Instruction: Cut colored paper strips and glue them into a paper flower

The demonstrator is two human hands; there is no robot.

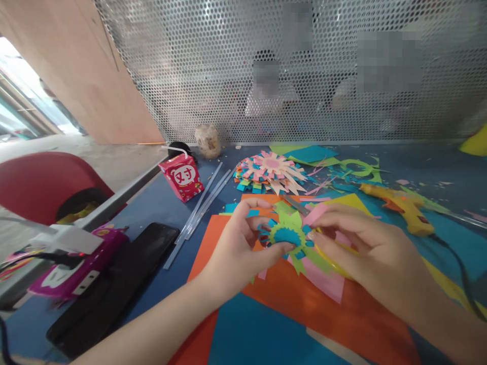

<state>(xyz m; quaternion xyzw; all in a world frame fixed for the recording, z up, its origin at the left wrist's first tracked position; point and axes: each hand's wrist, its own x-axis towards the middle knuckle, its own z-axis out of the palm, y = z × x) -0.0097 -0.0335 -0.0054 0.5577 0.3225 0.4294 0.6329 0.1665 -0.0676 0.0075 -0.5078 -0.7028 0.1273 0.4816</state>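
Observation:
My left hand is closed on a paper flower, thumb in front at its blue centre and fingers behind its left edge. The flower has green pointed petals and a ring of blue looped strips. My right hand pinches the right edge of the same flower between thumb and fingertips. A pink paper strip shows at the right fingertips. Scissors with a yellow handle are partly hidden by the right hand; I cannot tell whether it touches them. Beneath lie orange and blue paper sheets.
Finished-looking paper rosettes are piled behind my hands. A yellow glue gun lies right, its cord trailing forward. Clear glue sticks, a red drink box, a black phone and a purple power strip are left. Perforated metal screen stands behind.

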